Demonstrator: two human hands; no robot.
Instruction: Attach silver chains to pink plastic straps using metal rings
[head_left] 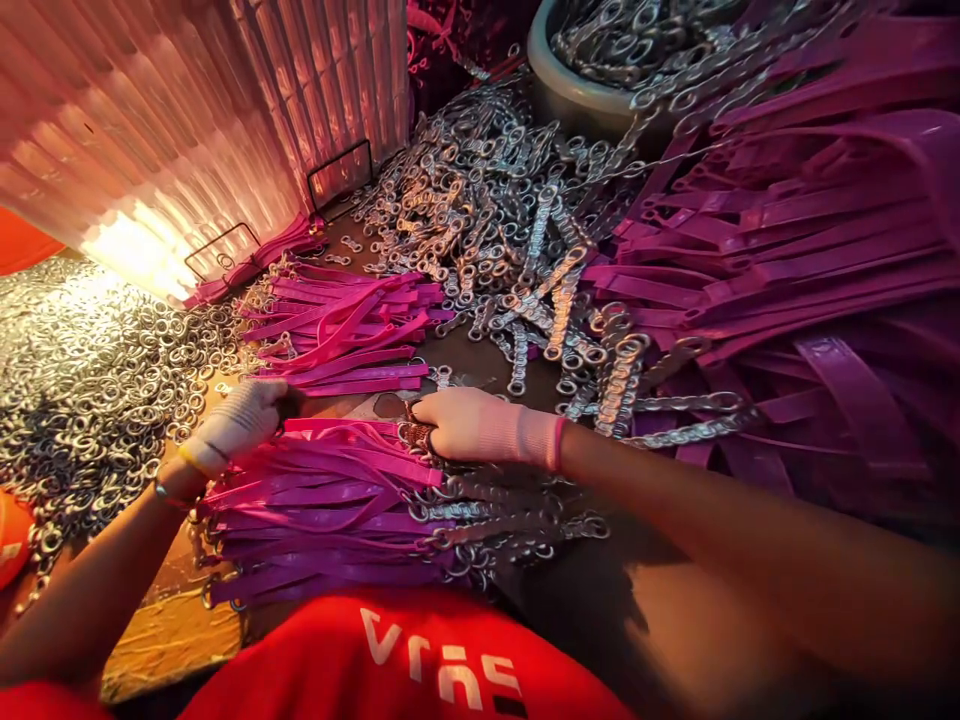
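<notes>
Super harsh warm glare on the ribbed plastic (139,235) toward the table's (491,370) left edge, right edge kinda dim, borders look stretched.

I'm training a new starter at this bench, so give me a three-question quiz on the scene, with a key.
1. True or false: the left hand and the right hand both wear gloves.

2. Multiple choice: which is closer to the big heap of loose metal rings?
A) the right hand
B) the left hand
C) neither, both are equally close

3. Fill in the colour: the shirt at the bottom of the picture is ____.

Key:
1. True
2. B
3. Red
</notes>
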